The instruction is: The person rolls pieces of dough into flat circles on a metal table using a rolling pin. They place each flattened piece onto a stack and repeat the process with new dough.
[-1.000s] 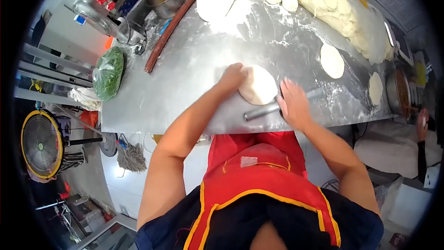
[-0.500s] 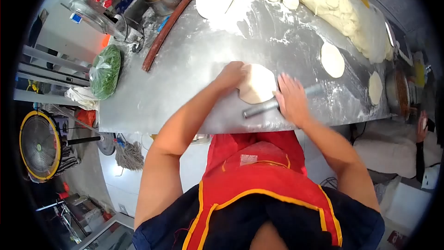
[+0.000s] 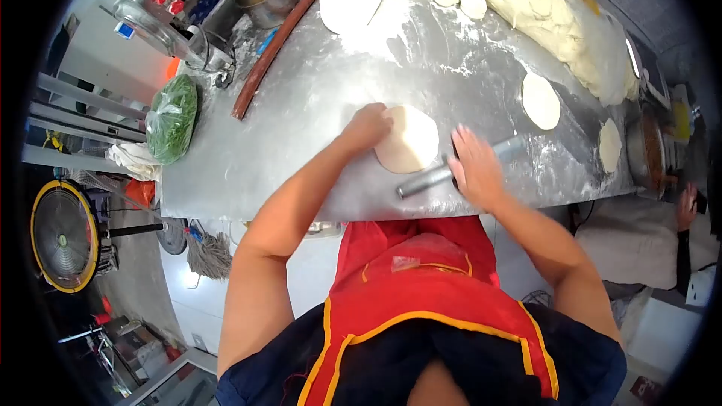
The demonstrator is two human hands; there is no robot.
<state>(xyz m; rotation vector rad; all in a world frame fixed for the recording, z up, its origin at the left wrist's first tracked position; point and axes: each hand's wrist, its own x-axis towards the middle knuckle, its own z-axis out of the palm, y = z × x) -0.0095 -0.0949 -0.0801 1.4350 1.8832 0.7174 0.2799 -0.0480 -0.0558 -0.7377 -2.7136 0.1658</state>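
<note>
A flat round of dough lies on the floured metal table, partly in bright light. My left hand is closed on its left edge, the fingertips partly hidden from view. Just right of the round, my right hand lies flat across a grey rolling pin, fingers stretched out and palm over the pin's middle. The pin slants up to the right, its near end below the dough round and its far end past my hand. A gap separates the pin from the dough.
Two more dough rounds lie to the right. A large dough mass under plastic and small dough pieces sit at the back. On the left are a long reddish-brown stick, a metal pot and bagged greens. Another person's hand shows far right.
The dough round has shifted slightly left together with my left hand, widening the gap to the rolling pin. My right hand stays on the pin with little movement.
</note>
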